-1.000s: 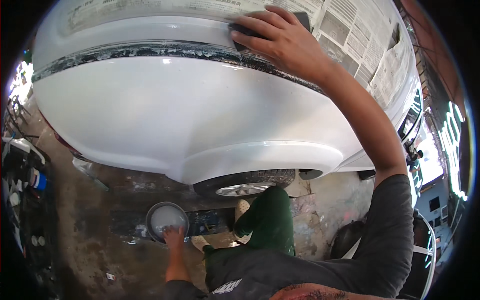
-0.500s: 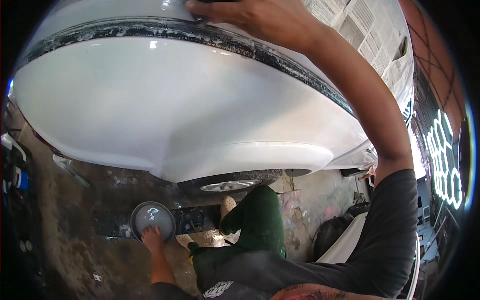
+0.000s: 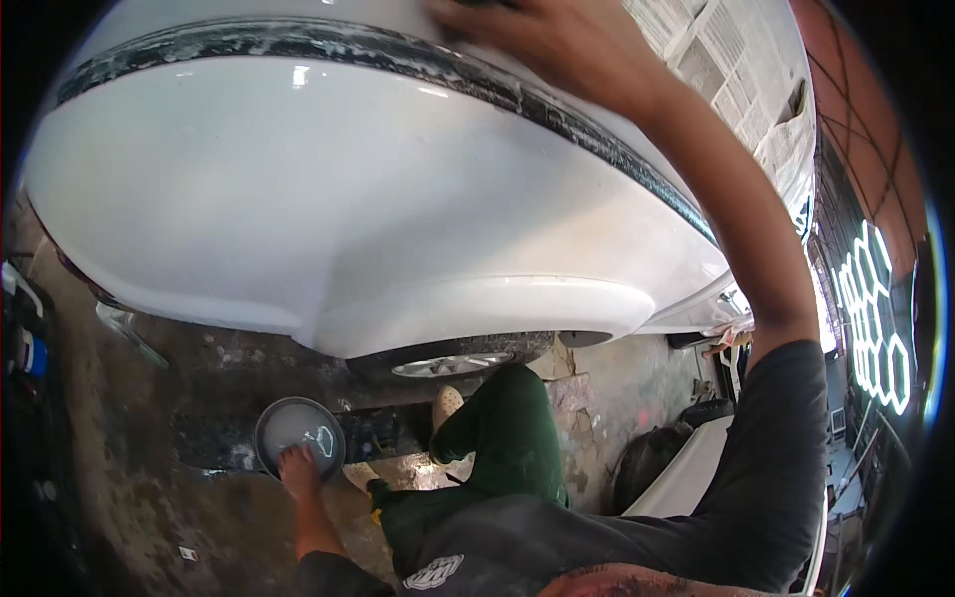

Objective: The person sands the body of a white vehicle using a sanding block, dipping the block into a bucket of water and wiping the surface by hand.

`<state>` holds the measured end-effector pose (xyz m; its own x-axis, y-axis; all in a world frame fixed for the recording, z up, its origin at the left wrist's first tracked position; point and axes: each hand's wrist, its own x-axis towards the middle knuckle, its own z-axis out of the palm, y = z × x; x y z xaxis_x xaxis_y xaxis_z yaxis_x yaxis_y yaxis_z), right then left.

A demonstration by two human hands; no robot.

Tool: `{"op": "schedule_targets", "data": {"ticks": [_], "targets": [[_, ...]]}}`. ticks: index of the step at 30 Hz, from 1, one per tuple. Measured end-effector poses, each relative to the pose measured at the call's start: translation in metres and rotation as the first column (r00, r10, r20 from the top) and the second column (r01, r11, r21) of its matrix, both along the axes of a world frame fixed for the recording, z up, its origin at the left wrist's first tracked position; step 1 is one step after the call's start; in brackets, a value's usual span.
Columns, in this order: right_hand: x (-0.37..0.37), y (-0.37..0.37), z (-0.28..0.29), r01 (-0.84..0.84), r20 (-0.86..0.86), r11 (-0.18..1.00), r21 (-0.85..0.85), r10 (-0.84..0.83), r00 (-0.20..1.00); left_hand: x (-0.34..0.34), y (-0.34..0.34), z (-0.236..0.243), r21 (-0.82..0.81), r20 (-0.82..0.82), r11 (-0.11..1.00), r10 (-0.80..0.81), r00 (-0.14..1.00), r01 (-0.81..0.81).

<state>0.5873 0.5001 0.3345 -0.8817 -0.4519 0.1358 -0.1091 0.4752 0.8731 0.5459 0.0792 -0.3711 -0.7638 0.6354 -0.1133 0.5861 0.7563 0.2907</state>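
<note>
My right hand [image 3: 542, 40] reaches far across to the top edge of the view, on a pale car body panel [image 3: 229, 189] above its dark trim strip [image 3: 328, 45]. It is smeared by motion and closed on a small dark object, whose kind I cannot make out. Low on the left, my left hand [image 3: 298, 472] dips its fingers into a round dark bowl [image 3: 261, 444] of cloudy liquid. The fingers are close together and their tips are hidden in the liquid, so I cannot tell whether they hold anything.
Newspaper sheets [image 3: 736, 70] cover part of the car at upper right. A wheel [image 3: 453, 366] sits below the arch, near my bent leg [image 3: 507, 438]. The bowl stands on a dark low board [image 3: 214, 441] over wet concrete. Behind my right side lie a dark tyre-like shape [image 3: 642, 468] and a white panel [image 3: 686, 468].
My right hand has slid rightward along the panel with the dark object. My left fingers have drawn together from a spread pose and dipped into the bowl. The view has shifted slightly.
</note>
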Motion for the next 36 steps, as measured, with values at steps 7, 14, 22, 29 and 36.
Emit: {"op": "schedule_targets", "data": {"ticks": [7,14,22,29,36], "targets": [[0.011,0.005,0.010,0.090,0.013,0.996,-0.014,-0.089,0.996,0.000,0.006,-0.008,0.149,-0.083,0.988,-0.024,0.996,0.036],[-0.100,-0.069,-0.011,0.069,-0.077,0.957,-0.282,-0.094,0.993,0.003,0.003,-0.002,0.118,-0.020,0.993,0.023,1.000,-0.021],[-0.064,-0.021,-0.012,-0.013,-0.060,0.997,-0.079,0.008,0.998,0.002,0.004,-0.007,0.184,0.028,0.980,0.066,0.997,-0.070],[-0.180,-0.098,-0.045,0.064,-0.204,0.955,-0.289,-0.127,0.971,0.001,0.002,-0.007,0.093,0.061,0.993,0.071,0.996,-0.077],[0.011,0.000,-0.064,0.007,-0.390,0.977,-0.214,-0.092,0.916,0.000,0.002,-0.012,0.171,-0.019,0.981,0.094,0.995,-0.090]]}}
